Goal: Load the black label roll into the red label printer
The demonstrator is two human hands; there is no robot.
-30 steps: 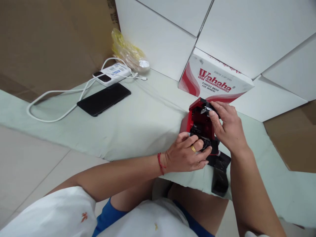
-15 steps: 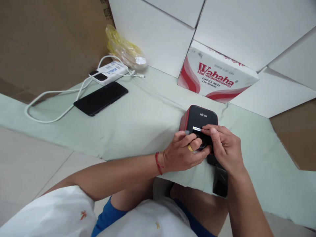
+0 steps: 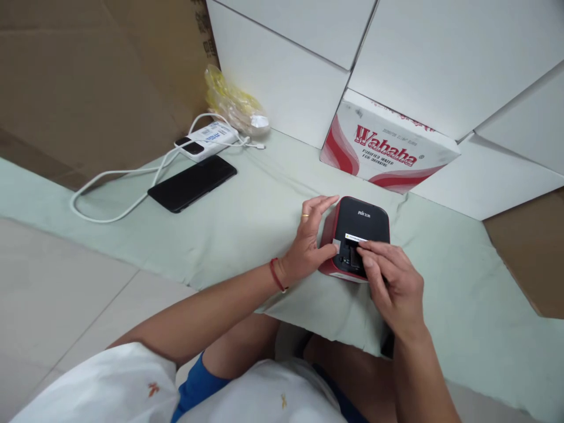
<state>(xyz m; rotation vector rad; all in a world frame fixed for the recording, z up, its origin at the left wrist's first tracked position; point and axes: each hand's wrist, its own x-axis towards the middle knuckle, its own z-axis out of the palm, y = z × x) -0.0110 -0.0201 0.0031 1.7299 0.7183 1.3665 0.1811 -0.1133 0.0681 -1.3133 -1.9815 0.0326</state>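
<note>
A small boxy device (image 3: 363, 220) with a black top and red sides sits near the cloth's front edge. A white warning label (image 3: 353, 238) lies above a dark recess in its top. My left hand (image 3: 307, 247) is at the device's left side, fingers stretched along the red wall and thumb pressed on the top's lower left edge, by a grey tab. My right hand (image 3: 394, 279) has its thumb and fingertips pinched together over the right of the recess. Whatever is between them is dark and mostly hidden. Part of a black object (image 3: 388, 345) shows beneath my right wrist.
A black phone (image 3: 194, 182) and a white power bank (image 3: 209, 140) with a looped white cable (image 3: 99, 171) lie at the left. Behind them is a plastic bag (image 3: 238, 103). A Wahaha carton (image 3: 388, 144) stands behind the device, with cardboard (image 3: 529, 252) at the right.
My left hand has moved from over the recess to the device's left side, uncovering the recess. My right hand stays at the recess. The black object below the device is now mostly hidden.
</note>
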